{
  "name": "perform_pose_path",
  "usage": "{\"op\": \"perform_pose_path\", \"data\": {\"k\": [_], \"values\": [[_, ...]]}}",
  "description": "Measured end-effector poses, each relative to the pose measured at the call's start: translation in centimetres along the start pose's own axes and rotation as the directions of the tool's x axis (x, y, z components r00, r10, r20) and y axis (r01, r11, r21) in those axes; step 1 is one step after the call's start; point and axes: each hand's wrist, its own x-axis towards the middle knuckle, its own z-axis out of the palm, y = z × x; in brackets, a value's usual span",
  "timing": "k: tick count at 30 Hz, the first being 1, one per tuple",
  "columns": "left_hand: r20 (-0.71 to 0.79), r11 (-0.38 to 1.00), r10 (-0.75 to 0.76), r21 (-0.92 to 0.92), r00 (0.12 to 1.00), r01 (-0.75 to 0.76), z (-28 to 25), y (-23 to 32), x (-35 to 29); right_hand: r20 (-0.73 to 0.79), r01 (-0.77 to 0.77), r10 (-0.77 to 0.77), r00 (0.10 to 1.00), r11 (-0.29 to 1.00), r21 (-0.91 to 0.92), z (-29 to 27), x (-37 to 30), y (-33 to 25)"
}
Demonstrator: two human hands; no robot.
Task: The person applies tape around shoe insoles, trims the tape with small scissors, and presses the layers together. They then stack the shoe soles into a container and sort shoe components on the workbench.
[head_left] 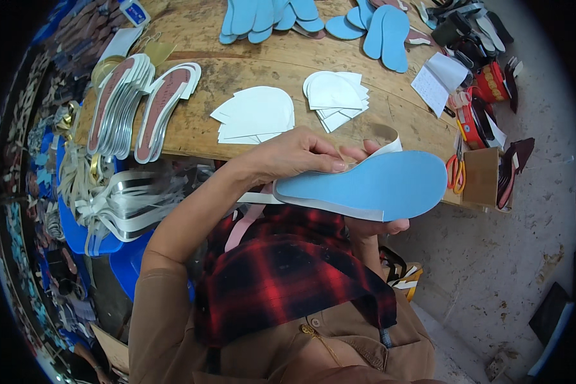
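One blue insole (403, 182) gripped by both hands

Through the head camera I see the insole held out before the near edge of the wooden table (201, 38), blue face up, its broad round end pointing right. My left hand (294, 152) reaches across from the left, thumb and fingers pinching the insole's far edge; whether the pale strip (385, 133) looping up there is caught in that pinch too, I cannot tell. My right hand (372, 229) grasps the insole from underneath and is mostly hidden by it. Along the near edge runs a white band (339, 210). Below spreads a red and black checked cloth (281, 275). Beyond the hands, I see two piles of white pieces (259, 115) on the table; orange-handled scissors (456, 173) are at its right, beside a cardboard box (480, 176).
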Motion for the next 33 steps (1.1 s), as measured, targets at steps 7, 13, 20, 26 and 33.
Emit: {"op": "perform_pose_path", "data": {"k": [7, 13, 20, 26, 33], "values": [[-0.084, 0.978, 0.188, 0.107, 0.979, -0.179, 0.5, -2.2, -0.8, 0.206, -0.195, 0.210, 0.956, 0.977, -0.088, -4.1, -0.3, -0.3], [0.017, 0.646, 0.450, 0.684, 0.893, -0.339, 3.5, 0.3, -1.4, 0.091, -0.196, 0.199, 0.976, 0.980, -0.039, -2.4, -1.6, -0.2], [0.170, 0.779, 0.294, 0.527, 0.940, -0.339, 5.1, 1.6, -2.4, -0.404, -0.449, 0.412, 0.816, 0.893, 0.004, -4.7, 0.3, -3.2], [0.122, 0.784, 0.250, 0.556, 0.960, -0.275, 6.1, 0.7, -1.3, -0.415, -0.313, 0.261, 0.872, 0.948, -0.061, -6.1, 0.3, -4.0], [0.183, 0.963, 0.103, -0.263, 0.978, -0.052, 5.1, -3.3, 2.1, -0.240, -0.473, 0.408, 0.881, 0.742, -0.476, -9.9, -2.1, 2.0]]}}
